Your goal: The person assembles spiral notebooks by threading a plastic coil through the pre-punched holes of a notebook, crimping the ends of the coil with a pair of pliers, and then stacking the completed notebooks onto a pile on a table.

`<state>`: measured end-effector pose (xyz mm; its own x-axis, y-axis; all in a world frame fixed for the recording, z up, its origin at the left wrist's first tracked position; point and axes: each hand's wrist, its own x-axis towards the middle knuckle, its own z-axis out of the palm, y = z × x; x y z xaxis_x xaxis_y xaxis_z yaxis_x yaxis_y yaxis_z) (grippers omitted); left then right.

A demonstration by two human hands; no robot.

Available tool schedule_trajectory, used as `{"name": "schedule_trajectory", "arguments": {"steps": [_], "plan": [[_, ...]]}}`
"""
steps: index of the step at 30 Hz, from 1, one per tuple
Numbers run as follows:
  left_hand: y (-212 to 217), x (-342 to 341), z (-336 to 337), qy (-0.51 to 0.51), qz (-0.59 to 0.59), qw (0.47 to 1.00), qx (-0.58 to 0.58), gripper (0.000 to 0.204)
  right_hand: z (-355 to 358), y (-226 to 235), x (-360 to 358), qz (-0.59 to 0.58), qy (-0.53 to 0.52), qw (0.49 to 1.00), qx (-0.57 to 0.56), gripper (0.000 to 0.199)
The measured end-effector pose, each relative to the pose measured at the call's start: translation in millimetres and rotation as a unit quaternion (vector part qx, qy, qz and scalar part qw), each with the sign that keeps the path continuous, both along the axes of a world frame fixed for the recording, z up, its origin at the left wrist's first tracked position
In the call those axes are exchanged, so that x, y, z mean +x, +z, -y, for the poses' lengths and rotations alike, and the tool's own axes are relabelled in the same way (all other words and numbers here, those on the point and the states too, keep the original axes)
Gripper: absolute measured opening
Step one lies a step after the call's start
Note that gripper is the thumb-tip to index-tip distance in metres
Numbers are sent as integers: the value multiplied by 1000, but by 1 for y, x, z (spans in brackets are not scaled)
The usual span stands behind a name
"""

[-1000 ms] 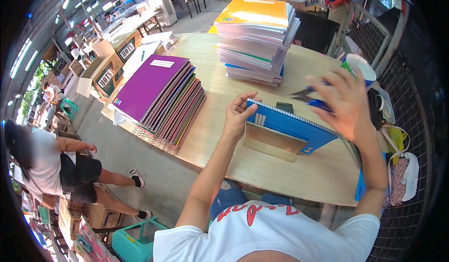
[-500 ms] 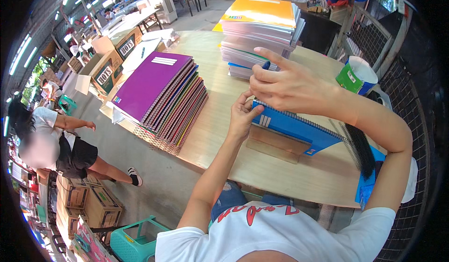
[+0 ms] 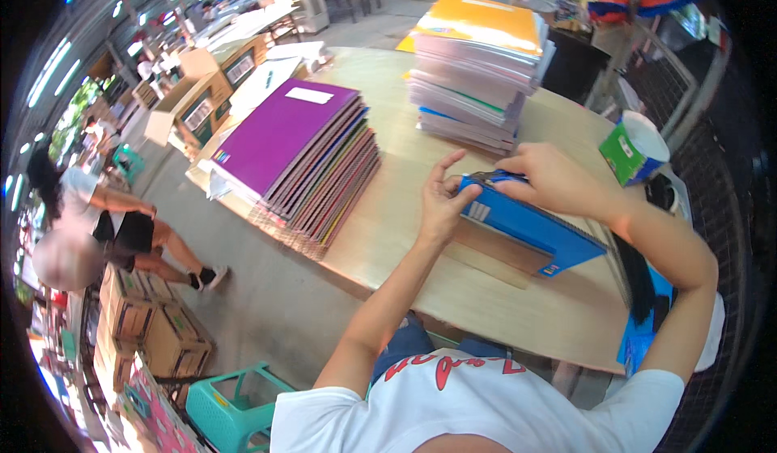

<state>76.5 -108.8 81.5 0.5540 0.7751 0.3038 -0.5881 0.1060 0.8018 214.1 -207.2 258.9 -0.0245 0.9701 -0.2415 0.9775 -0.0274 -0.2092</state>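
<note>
A blue spiral notebook [image 3: 526,225] stands on its long edge, its wire-bound side up, against a wooden block [image 3: 486,265] on the table. My left hand [image 3: 443,206] grips its left upper corner, thumb on the cover and index finger raised. In my right hand [image 3: 558,179] is a small dark tool that looks like pliers [image 3: 489,176], its tip at the left end of the wire binding. Fingers partly cover the tool. To the left lies a stack of spiral notebooks with a purple cover [image 3: 283,139] on top.
A tall paper stack topped by yellow covers [image 3: 481,24] stands at the table's far side. A green-and-white tub [image 3: 635,150] and black wire coils [image 3: 635,283] are at the right. Left are open cartons [image 3: 194,113], a green stool [image 3: 235,404] and another person [image 3: 121,218].
My right hand has lowered and turned, bringing the tool down onto the binding's left end. My left hand stays at the notebook's corner. The person at the left has shifted their legs and arm.
</note>
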Motion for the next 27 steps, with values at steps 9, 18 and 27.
{"name": "schedule_trajectory", "arguments": {"steps": [9,18,27], "plan": [[10,-17,14,334,-194,838,384,87,118,25,59,116,-60,853,505,47],[100,33,10,199,-245,600,735,41,266,-82,116,141,-249,758,586,41],[262,-196,-259,396,-331,728,452,41,306,-169,137,-60,-390,738,547,39]]}}
